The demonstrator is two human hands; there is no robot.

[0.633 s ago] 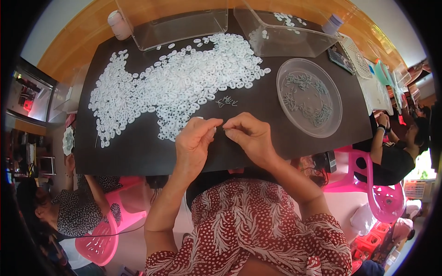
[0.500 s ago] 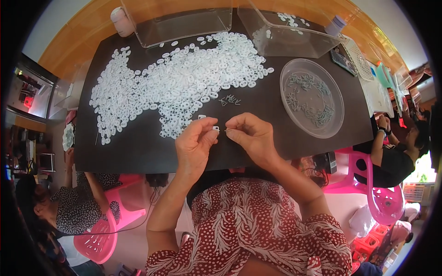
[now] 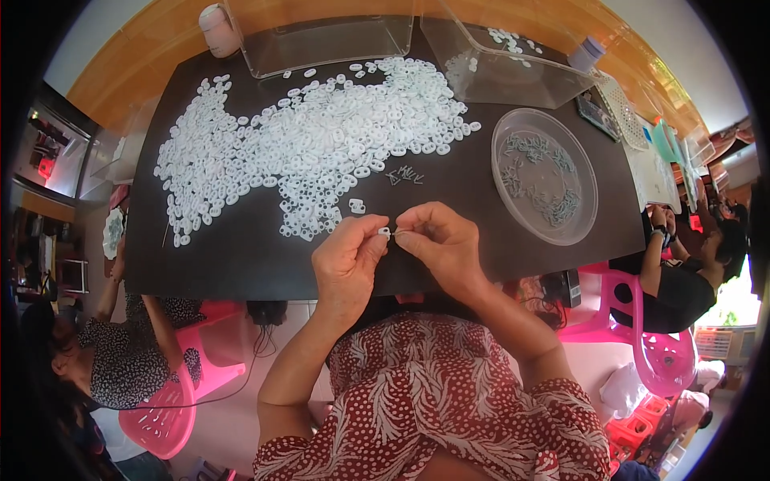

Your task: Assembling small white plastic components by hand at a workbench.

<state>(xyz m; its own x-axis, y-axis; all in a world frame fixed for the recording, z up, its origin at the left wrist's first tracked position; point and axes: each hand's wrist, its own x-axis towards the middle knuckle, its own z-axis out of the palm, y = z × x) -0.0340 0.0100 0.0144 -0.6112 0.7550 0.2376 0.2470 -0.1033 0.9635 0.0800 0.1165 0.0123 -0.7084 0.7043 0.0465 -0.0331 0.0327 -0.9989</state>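
A small white plastic ring [image 3: 384,232] is pinched at the fingertips of the left hand [image 3: 350,260], held just above the near edge of the desk [image 3: 241,264], in front of the person's chest. Touching it from the right is a thin metal pin [image 3: 399,232], gripped between thumb and forefinger of the right hand [image 3: 443,244]. The pin lies roughly level, its long axis running left to right, with its tip pointing at the ring. The two pieces meet in the narrow gap between the hands; whether the pin has entered the ring's hole is too small to tell. Both hands are closed tight around their pieces, the other fingers curled in, and they sit equally close to the meeting point.

Just beyond the hands, farther up the desk, a few loose pins [image 3: 405,174] lie in a little cluster, nearer the right hand. Behind and to the left spreads a wide heap of white rings [image 3: 305,144], with one stray ring [image 3: 356,206] close to the left hand. To the right stands a round clear dish [image 3: 585,216] with more small metal parts in it. Two clear boxes [image 3: 321,36] sit at the far edge.
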